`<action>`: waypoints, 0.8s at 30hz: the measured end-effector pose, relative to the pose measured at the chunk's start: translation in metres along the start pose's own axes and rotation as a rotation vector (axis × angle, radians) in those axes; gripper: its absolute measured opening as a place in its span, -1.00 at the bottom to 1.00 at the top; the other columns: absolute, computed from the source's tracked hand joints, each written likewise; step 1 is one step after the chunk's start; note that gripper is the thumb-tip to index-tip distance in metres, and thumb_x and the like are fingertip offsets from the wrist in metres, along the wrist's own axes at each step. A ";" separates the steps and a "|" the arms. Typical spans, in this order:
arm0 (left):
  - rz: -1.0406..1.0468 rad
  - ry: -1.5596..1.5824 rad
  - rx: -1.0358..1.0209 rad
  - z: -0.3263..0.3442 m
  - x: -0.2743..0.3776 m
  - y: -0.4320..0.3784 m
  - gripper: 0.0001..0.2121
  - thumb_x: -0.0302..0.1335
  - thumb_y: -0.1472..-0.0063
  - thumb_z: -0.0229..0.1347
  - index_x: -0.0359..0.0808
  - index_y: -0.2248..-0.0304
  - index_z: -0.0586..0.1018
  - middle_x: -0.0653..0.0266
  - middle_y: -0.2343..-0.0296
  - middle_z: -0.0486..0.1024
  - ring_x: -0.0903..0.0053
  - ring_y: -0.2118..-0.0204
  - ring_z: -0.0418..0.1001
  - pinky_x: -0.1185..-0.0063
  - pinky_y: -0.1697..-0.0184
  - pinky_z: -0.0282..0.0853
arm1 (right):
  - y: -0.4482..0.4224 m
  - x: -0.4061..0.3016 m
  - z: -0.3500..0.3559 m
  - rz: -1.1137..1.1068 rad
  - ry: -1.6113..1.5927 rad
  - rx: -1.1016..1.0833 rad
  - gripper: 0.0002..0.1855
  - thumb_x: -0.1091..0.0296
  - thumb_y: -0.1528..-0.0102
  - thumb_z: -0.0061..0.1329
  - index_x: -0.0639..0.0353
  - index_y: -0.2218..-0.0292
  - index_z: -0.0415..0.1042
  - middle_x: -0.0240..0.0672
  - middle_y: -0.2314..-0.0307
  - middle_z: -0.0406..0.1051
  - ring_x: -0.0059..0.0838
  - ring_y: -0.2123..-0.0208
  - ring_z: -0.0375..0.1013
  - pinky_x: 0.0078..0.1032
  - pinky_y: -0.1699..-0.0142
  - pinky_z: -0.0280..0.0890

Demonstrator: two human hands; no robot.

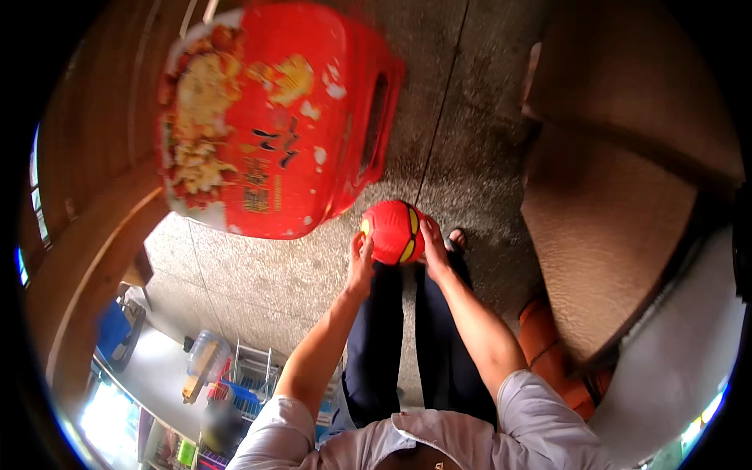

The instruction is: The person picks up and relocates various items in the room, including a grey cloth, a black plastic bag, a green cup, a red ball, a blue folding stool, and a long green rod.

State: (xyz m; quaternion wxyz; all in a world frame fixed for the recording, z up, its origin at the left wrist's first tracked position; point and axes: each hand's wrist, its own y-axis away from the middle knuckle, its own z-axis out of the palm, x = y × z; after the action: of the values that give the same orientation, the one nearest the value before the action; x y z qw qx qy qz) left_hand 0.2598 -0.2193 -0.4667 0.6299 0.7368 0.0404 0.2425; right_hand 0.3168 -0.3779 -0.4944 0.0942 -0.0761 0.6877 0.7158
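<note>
Between my two hands is a round red ball-like object (390,232) with yellow, black-edged patches, held in front of my knees. My left hand (361,264) grips its left side, with the thumb and fingers at the yellow patch there. Against its right side rests my right hand (433,249), fingers pointing up along the edge. The underside of the object and some of the fingertips are hidden. Close above and to the left of it looms a large red plastic container (282,135) with a handle slot, food pictures and printed writing.
A wooden structure (100,252) curves along the left. Brown padded furniture (599,247) stands at the right, beside an orange object (540,335). Speckled floor (264,276) lies below. At lower left are a clear plastic container (208,352) and a metal rack (255,367).
</note>
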 end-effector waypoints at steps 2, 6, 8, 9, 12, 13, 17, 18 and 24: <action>0.400 -0.201 0.078 0.001 -0.003 0.023 -0.53 -0.29 -0.13 0.03 -0.28 0.02 0.20 0.14 0.17 0.23 0.45 0.13 0.25 0.63 0.15 0.20 | 0.033 0.001 -0.009 -0.142 -0.120 -0.006 -0.41 -0.21 -0.06 -0.27 -0.15 -0.04 0.07 -0.46 0.02 0.10 -0.49 0.00 0.11 -0.27 0.11 0.20; 0.563 -0.397 0.118 0.006 0.037 0.147 -0.39 -0.35 -0.11 0.03 -0.27 -0.09 0.01 0.00 0.04 0.01 0.21 0.06 0.16 0.45 0.08 0.29 | 0.145 -0.027 -0.012 -0.388 -0.274 -0.091 -0.46 -0.03 -0.09 -0.21 -0.01 -0.04 0.08 -0.46 0.03 0.10 -0.47 -0.02 0.10 -0.40 0.06 0.20; 0.529 -0.408 0.074 -0.007 0.041 0.199 -0.35 -0.36 -0.09 0.05 -0.24 -0.11 -0.01 -0.06 0.12 0.07 0.18 0.13 0.22 0.41 0.07 0.26 | 0.196 -0.035 -0.015 -0.416 -0.306 -0.185 -0.48 0.12 -0.08 -0.14 0.04 -0.04 0.07 -0.44 0.06 0.15 -0.54 0.00 0.14 -0.51 0.06 0.21; 0.538 -0.311 0.030 -0.011 0.049 0.232 -0.35 -0.36 -0.09 0.06 -0.25 -0.10 0.00 -0.05 0.14 0.10 0.21 0.17 0.24 0.41 0.08 0.25 | 0.222 -0.040 -0.017 -0.424 -0.297 -0.207 -0.47 0.15 -0.08 -0.13 0.04 -0.04 0.07 -0.42 0.06 0.17 -0.54 0.01 0.15 -0.52 0.05 0.20; 0.689 -0.300 0.012 -0.030 0.063 0.314 -0.41 -0.39 -0.08 0.06 -0.30 -0.07 0.08 0.00 0.21 0.18 0.30 0.25 0.29 0.43 0.12 0.25 | 0.287 -0.059 -0.020 -0.460 -0.254 -0.278 -0.46 0.16 -0.07 -0.11 0.04 -0.04 0.07 -0.40 0.06 0.19 -0.52 0.01 0.17 -0.51 0.02 0.18; 0.755 -0.343 0.027 -0.038 0.064 0.338 -0.43 -0.41 -0.08 0.06 -0.32 -0.05 0.11 0.03 0.23 0.21 0.34 0.28 0.31 0.44 0.13 0.25 | 0.307 -0.063 -0.021 -0.469 -0.237 -0.300 -0.46 0.15 -0.07 -0.11 0.03 -0.05 0.07 -0.39 0.06 0.20 -0.51 0.02 0.18 -0.49 0.01 0.17; 0.909 -0.281 0.187 -0.065 0.089 0.422 -0.65 -0.51 -0.08 0.05 -0.40 0.12 0.33 0.20 0.43 0.34 0.50 0.37 0.35 0.56 0.23 0.27 | 0.391 -0.096 0.002 -0.403 -0.318 -0.421 -0.45 0.07 -0.07 -0.14 0.00 -0.05 0.07 -0.36 0.06 0.21 -0.45 0.01 0.17 -0.41 -0.06 0.09; 0.914 -0.114 0.185 -0.070 0.091 0.434 -0.72 -0.55 -0.07 0.05 -0.40 0.19 0.37 0.26 0.48 0.34 0.59 0.46 0.34 0.61 0.34 0.30 | 0.404 -0.103 0.006 -0.371 -0.278 -0.455 -0.45 0.04 -0.08 -0.17 0.01 -0.05 0.08 -0.36 0.05 0.21 -0.45 0.00 0.17 -0.41 -0.07 0.08; 0.780 0.316 0.133 -0.112 0.118 0.486 -0.67 -0.54 -0.04 0.11 -0.32 0.21 0.27 0.39 0.51 0.27 0.68 0.53 0.34 0.71 0.53 0.35 | 0.430 -0.130 0.047 -0.151 0.059 -0.730 -0.40 -0.12 -0.14 -0.40 0.11 -0.05 0.11 -0.34 0.00 0.17 -0.48 -0.03 0.13 -0.43 -0.11 0.01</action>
State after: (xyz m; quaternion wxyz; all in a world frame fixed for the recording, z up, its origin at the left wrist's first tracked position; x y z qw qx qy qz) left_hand 0.1983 -0.1728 0.0404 0.4279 0.6897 -0.1298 0.5695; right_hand 0.3406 -0.3501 -0.0443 0.0937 -0.1758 0.3821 0.9024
